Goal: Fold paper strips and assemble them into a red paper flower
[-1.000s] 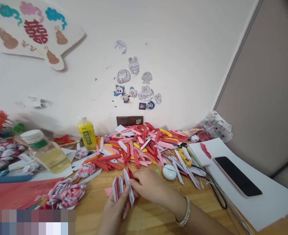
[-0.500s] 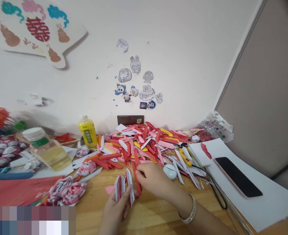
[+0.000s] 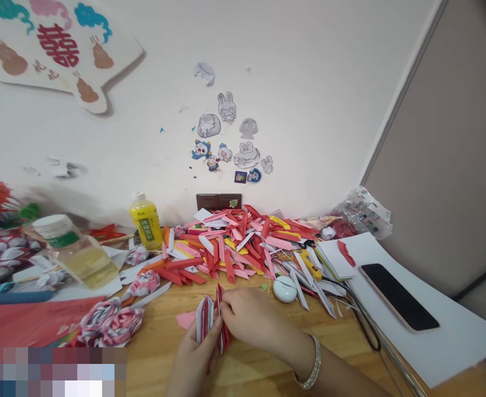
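Where my fingers fold over them, the lower ends of the folded paper strips (image 3: pixel 204 322) drop out of sight; their edges are packed so tight that I can't count layers. Clock set on my hands, twelve at the wall.

Unclear: whether the red folded strip (image 3: pixel 221 325) is single or doubled. Pink paper scrap (image 3: pixel 185 320) at ten, partly behind my knuckles. Yellow-handled tool (image 3: pixel 310 266) at two, half buried. Coloured blocks mask the corner at eight.

Counts: smartphone (image 3: pixel 399 296), one, at three, screen dark. White oval object (image 3: pixel 285 289), one, at two, near my knuckles. Bottles, two: yellow drink bottle (image 3: pixel 146 223) at eleven, clear white-capped bottle (image 3: pixel 77 256) at ten, part filled. Paper rosettes (image 3: pixel 111 325) at nine, two side by side. Loose strip heap (image 3: pixel 235 242) at twelve, too tangled to count.

Pose: left hand (image 3: pixel 195 347) comes in from seven, thumb on the near side, fingers behind, gripping the bundle upright over the wooden tabletop (image 3: pixel 243 372). Right hand (image 3: pixel 247 317) reaches across from four, knuckles up, fingers curled, tips pinching the red strip just right of the bundle. Bracelet (image 3: pixel 311 363) on that wrist.
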A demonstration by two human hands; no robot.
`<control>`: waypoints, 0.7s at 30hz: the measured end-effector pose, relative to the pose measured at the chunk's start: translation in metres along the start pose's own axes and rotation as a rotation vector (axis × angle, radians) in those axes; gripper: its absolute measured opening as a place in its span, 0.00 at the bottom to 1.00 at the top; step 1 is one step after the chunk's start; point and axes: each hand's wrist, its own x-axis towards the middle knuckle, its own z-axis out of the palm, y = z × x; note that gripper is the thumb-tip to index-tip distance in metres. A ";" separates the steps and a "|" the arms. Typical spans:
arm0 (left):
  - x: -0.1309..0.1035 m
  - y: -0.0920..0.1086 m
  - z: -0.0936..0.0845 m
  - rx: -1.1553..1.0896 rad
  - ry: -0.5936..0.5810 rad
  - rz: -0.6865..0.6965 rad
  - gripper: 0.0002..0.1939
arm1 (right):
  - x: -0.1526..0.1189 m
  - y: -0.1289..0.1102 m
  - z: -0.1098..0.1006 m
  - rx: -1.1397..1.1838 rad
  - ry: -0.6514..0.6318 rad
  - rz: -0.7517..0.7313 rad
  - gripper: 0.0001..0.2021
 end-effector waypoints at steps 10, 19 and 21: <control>0.004 -0.001 0.000 -0.041 -0.050 -0.043 0.31 | 0.003 0.005 0.003 0.136 -0.047 0.048 0.19; 0.000 0.000 0.000 -0.028 -0.050 -0.035 0.32 | 0.005 0.008 0.005 0.229 -0.071 0.050 0.19; 0.000 0.001 -0.001 -0.019 -0.045 -0.022 0.31 | 0.005 0.009 0.005 0.237 -0.075 0.043 0.19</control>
